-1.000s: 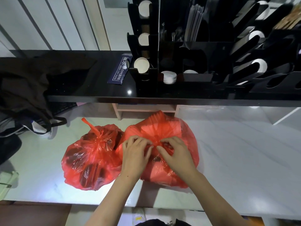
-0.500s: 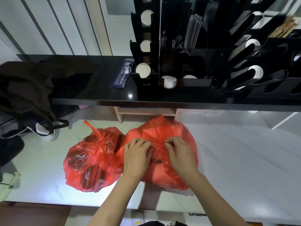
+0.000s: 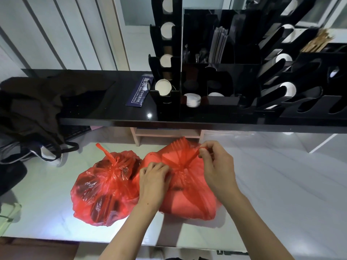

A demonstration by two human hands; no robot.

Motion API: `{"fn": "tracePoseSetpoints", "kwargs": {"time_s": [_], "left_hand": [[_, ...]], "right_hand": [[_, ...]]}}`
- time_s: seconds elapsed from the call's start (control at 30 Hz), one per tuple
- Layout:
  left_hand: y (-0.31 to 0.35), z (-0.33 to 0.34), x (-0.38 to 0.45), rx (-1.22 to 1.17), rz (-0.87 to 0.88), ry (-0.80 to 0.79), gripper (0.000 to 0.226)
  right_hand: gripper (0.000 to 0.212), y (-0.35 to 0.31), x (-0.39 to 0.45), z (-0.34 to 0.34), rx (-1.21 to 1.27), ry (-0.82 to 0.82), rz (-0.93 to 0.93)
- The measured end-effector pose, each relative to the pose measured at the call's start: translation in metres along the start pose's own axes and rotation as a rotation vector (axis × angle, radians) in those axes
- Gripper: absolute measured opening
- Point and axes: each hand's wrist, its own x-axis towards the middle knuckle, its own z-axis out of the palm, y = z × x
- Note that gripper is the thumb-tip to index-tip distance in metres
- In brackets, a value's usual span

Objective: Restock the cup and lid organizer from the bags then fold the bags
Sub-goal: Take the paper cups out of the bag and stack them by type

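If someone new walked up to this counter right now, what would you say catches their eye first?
Two bright red plastic bags on the pale counter: the left bag is knotted shut, while on the right bag the right hand pulls a handle strip up from the knot and the left hand pinches beside it. Above, the black cup and lid organizer stands on a dark shelf.

Two red bags: one toward the desk's left side, the other just beside it, near the middle. Two hands, the left and the right, are on the second bag. One black organizer stands on the one black shelf, beside one blue packet and one dark cloth.
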Motion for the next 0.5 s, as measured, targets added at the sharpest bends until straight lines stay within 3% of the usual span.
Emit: {"fn": "tracePoseSetpoints", "kwargs": {"time_s": [0.17, 0.3, 0.5], "left_hand": [[-0.003, 0.001, -0.001, 0.001, 0.022, -0.033, 0.011], [0.000, 0.000, -0.001, -0.023, -0.009, -0.006, 0.014], [0.007, 0.004, 0.001, 0.016, 0.023, -0.018, 0.016]], "right_hand": [[0.015, 0.000, 0.008, -0.001, 0.071, -0.112, 0.042], [0.032, 0.024, 0.002, 0.005, 0.153, -0.155, 0.129], [0.057, 0.058, -0.006, 0.021, -0.227, -0.283, 0.036]]}}
